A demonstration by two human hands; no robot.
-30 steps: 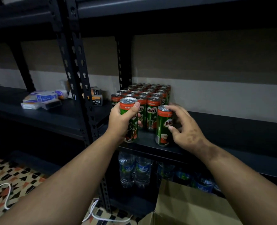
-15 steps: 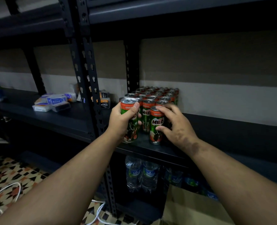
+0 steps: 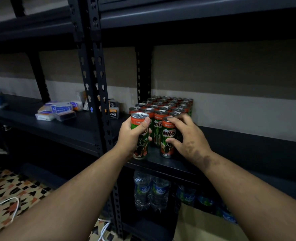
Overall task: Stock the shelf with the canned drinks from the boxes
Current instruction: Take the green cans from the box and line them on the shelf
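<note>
Here, "MILO ORIGINAL" cans (image 3: pixel 168 136) in both hands, left hand (image 3: pixel 131 136), right hand (image 3: pixel 188 136).

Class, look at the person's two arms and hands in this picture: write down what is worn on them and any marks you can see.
Both forearms are bare: no sleeves, gloves, watch, rings or bracelets show. The right hand has dark smudges, like dirt or grease, across its back and wrist, running a little way up the forearm. The left hand shows no such marks. No cables or straps are on either arm.

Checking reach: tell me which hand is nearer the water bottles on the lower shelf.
Left. The left hand, holding a Milo can, is directly above the water bottles; the right hand is above and further right.
</note>
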